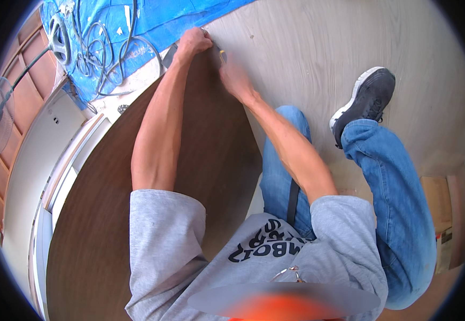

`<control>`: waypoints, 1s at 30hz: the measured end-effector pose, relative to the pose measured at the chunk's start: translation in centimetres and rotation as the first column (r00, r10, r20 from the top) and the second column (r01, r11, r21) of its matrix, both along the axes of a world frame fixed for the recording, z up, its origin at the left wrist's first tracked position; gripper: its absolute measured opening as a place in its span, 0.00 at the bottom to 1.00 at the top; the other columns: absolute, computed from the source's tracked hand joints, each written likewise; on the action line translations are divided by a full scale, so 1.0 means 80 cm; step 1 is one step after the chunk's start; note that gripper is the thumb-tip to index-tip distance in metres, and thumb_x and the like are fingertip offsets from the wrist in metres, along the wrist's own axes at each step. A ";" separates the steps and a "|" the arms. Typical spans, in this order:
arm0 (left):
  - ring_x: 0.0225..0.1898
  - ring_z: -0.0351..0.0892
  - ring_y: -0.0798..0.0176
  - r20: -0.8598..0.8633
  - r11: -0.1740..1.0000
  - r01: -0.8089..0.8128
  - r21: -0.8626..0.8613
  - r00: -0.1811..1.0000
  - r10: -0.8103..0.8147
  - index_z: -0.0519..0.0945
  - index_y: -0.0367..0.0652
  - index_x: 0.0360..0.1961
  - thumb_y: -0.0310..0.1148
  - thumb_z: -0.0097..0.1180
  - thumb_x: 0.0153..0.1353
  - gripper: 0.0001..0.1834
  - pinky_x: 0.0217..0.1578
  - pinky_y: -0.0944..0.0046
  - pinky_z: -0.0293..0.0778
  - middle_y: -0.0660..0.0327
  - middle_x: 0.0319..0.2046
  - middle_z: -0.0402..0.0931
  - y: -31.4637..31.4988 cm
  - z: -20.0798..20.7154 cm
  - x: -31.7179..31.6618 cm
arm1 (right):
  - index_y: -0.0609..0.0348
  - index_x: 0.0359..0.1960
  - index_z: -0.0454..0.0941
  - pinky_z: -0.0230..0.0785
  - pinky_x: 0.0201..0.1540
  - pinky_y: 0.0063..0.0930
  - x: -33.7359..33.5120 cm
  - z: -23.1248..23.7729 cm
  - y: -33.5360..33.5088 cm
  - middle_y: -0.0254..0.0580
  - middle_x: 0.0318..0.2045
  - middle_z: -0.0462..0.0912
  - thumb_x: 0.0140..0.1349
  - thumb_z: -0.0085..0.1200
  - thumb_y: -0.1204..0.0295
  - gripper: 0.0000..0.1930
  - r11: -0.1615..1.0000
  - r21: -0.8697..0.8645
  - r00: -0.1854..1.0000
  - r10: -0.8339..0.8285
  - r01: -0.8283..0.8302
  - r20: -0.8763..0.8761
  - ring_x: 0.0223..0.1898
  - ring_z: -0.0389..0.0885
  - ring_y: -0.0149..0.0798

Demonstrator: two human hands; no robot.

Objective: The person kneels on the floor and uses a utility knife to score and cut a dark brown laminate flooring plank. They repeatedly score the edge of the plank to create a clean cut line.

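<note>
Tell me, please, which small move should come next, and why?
Perhaps shift the left hand slightly away from the right hand: both are close together at the far end of the brown panel, and the right one, blurred, seems to hold a small yellowish tool.

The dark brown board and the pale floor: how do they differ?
The board is dark brown, while the floor is pale greyish. The left hand and the blurred right hand are at the board's far end; the floor instead has the dark shoe against it. Both show streaky, wood-like grain.
</note>
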State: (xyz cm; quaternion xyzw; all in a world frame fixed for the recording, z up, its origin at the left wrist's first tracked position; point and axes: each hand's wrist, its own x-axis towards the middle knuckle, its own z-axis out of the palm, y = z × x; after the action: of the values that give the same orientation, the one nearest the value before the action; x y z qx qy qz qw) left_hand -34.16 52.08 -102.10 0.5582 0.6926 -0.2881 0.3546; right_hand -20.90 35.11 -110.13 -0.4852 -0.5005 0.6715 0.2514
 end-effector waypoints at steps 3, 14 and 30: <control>0.36 0.85 0.49 0.022 1.000 -0.003 0.010 1.000 0.003 0.87 0.47 0.32 0.33 0.56 0.46 0.12 0.40 0.55 0.80 0.52 0.31 0.85 0.001 0.004 0.001 | 0.72 0.51 0.64 0.71 0.37 0.55 0.003 0.004 0.006 0.67 0.29 0.81 0.70 0.43 0.66 0.18 1.000 0.004 0.996 -0.009 0.009 -0.083 0.33 0.81 0.65; 0.34 0.86 0.51 0.010 1.000 -0.030 -0.002 1.000 0.030 0.87 0.46 0.32 0.32 0.55 0.46 0.12 0.39 0.57 0.80 0.52 0.30 0.85 0.000 0.000 0.003 | 0.73 0.53 0.61 0.71 0.39 0.59 0.025 0.069 0.041 0.72 0.31 0.81 0.68 0.46 0.70 0.19 0.982 -0.059 0.949 0.190 -0.181 0.252 0.37 0.81 0.69; 0.36 0.85 0.51 0.065 0.999 -0.049 -0.022 0.997 0.050 0.86 0.45 0.31 0.33 0.56 0.46 0.12 0.39 0.56 0.79 0.52 0.30 0.85 0.001 0.001 0.005 | 0.65 0.43 0.58 0.67 0.35 0.60 0.034 0.037 0.011 0.68 0.26 0.79 0.67 0.48 0.72 0.12 0.997 -0.074 0.989 -0.012 0.023 0.145 0.32 0.79 0.71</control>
State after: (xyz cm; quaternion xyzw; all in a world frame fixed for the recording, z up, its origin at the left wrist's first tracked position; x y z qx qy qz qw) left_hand -33.78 52.16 -102.05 0.5463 0.6914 -0.2677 0.3896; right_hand -18.21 35.99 -107.15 -0.5461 -0.4877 0.6505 0.2019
